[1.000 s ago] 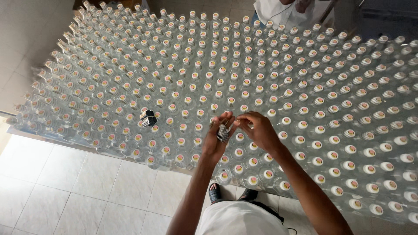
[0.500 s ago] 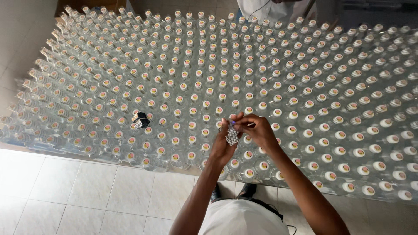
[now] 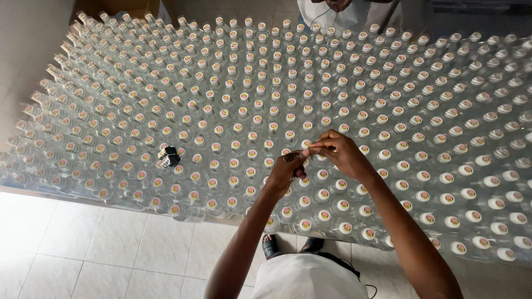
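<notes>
My left hand point(image 3: 285, 173) and right hand point(image 3: 339, 154) meet fingertip to fingertip above the near rows of clear capped bottles point(image 3: 288, 119), both pinching one small dark strip point(image 3: 295, 155) between them. Left of that strip, well apart from my hands, a small dark clump of the same bits point(image 3: 168, 156) rests on the bottle caps.

Clear plastic bottles point(image 3: 388, 111) with round white caps (orange-pink printed centres) pack the table from near edge to far, left to right.
</notes>
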